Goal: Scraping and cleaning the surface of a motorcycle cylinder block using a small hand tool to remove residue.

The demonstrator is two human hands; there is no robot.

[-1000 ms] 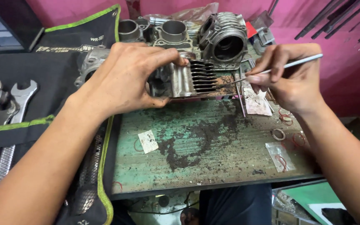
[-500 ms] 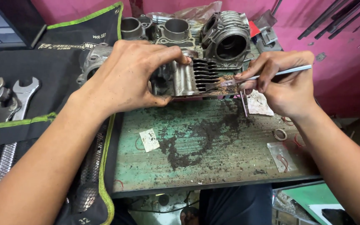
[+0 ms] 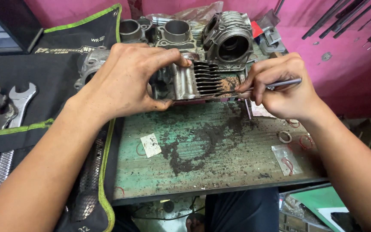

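The left hand is clamped on a finned engine cylinder that rests at the far edge of the worn green surface, thumb under its near side and fingers curled over the top. The right hand has its fingers pinched together on a thin metal pick, whose tip sits in among the fins at the cylinder's right end. The main risk seems to be the pick skidding out of a fin gap: with the tip wedged and the left fingertips just beside the fins, a sudden release could jab them or bend a thin fin. Black grit is scattered over the middle of the surface, and loosened dirt could fall into the open bores of the cylinder parts standing just behind, along the far edge. The small rings near the right edge could be knocked off by the right forearm.
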